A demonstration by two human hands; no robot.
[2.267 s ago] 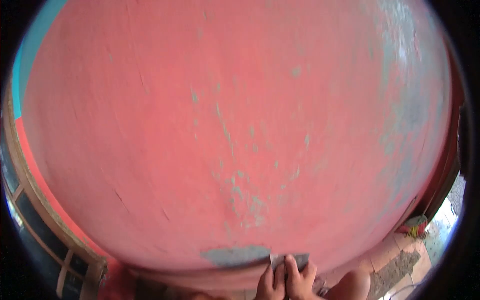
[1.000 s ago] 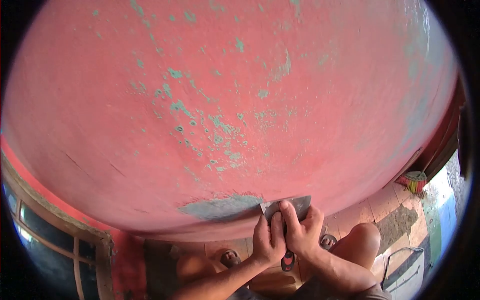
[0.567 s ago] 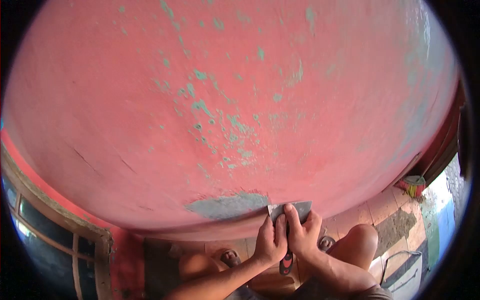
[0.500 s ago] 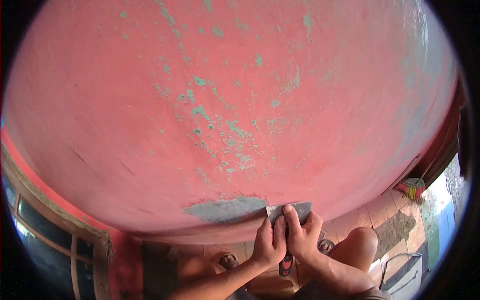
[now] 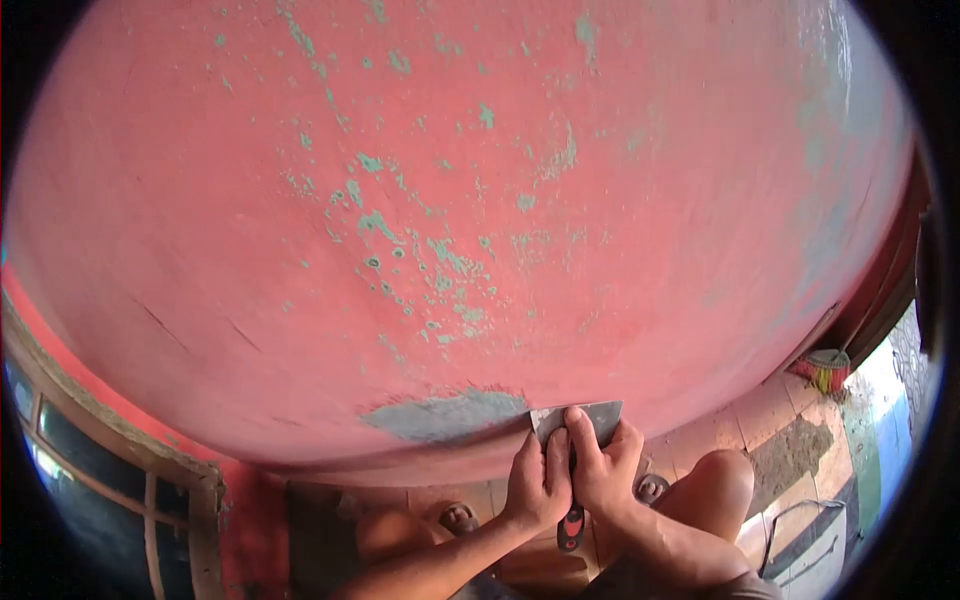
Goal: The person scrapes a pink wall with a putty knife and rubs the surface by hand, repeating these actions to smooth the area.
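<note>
Both my hands grip one putty knife (image 5: 598, 415), its wide metal blade pointing up toward the wall. My left hand (image 5: 540, 480) is closed around the left side of its handle, fingers lying up on the blade. On the right side, my right hand (image 5: 603, 462) is closed on it too, thumb pressed on the blade's face. The black and red handle end sticks out below. The blade's edge is at the lower part of the pink wall (image 5: 660, 250), just right of a bare grey patch (image 5: 450, 416); whether it touches cannot be told.
Green flecks show through the pink paint higher up. A window frame (image 5: 150, 460) stands at lower left. On the tiled floor at right are a broom (image 5: 826, 372), a rough grey patch (image 5: 792, 458) and a pale container (image 5: 812, 550). My knees and sandalled feet are below.
The wall has shifted slightly left in view, as the camera turned a little. My hands and the putty knife keep nearly the same position in the picture.
</note>
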